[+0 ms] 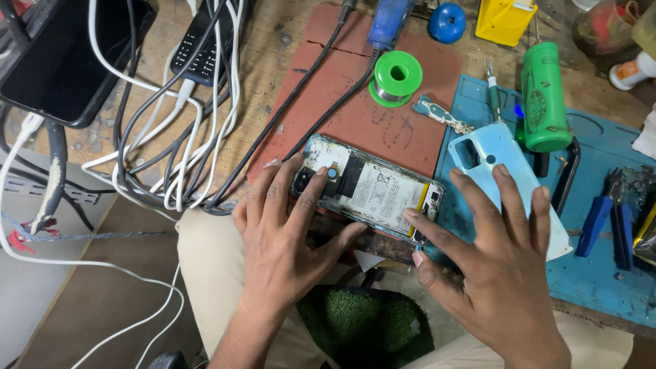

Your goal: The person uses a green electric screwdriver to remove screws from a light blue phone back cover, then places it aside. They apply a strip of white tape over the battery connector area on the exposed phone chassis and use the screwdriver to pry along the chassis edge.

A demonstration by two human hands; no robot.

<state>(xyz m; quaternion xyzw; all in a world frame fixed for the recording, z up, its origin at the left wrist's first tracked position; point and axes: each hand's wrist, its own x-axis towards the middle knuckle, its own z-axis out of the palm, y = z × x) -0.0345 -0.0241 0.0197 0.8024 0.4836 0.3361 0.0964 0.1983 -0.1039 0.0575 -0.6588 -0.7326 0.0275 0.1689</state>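
An opened smartphone (383, 191) with its back removed lies on a reddish-brown mat (369, 116), its white battery and circuit board showing. My left hand (287, 232) rests on the phone's left end, the index fingertip pressing near the camera module. My right hand (499, 266) hovers with fingers spread wide over the phone's right end; its index fingertip touches the phone's lower right corner. Under the right fingers lies the pale blue back cover (506, 178) on a blue work mat (601, 273).
A green solder spool (396, 76), a green electric screwdriver (543, 96), blue-handled pliers (608, 215), a blue-handled tool (389, 20) and a yellow container (504, 19) stand around. Tangled white and black cables (184, 130), a keypad phone (201, 41) and a dark tablet (65, 55) sit at left.
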